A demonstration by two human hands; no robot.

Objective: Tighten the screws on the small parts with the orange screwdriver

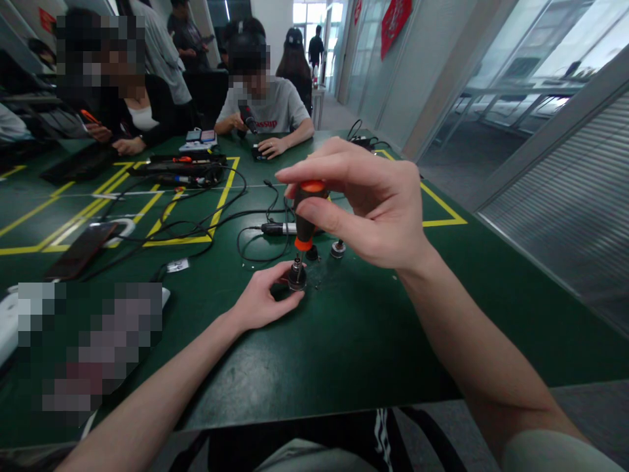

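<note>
On green table (373, 341) | right hand (378, 210) screwdriver (307, 219) | cables (206, 223) behind

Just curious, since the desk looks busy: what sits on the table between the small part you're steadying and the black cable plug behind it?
In the head view, two small dark round parts lie there.

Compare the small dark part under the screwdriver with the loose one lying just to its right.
The small dark cylindrical part is pinched by the left hand; the loose dark round part lies untouched. The orange-and-black screwdriver, gripped by the right hand, stands upright on the first part; nothing meets the loose one. The held part sits nearer the camera. Both rest on the green table.
</note>
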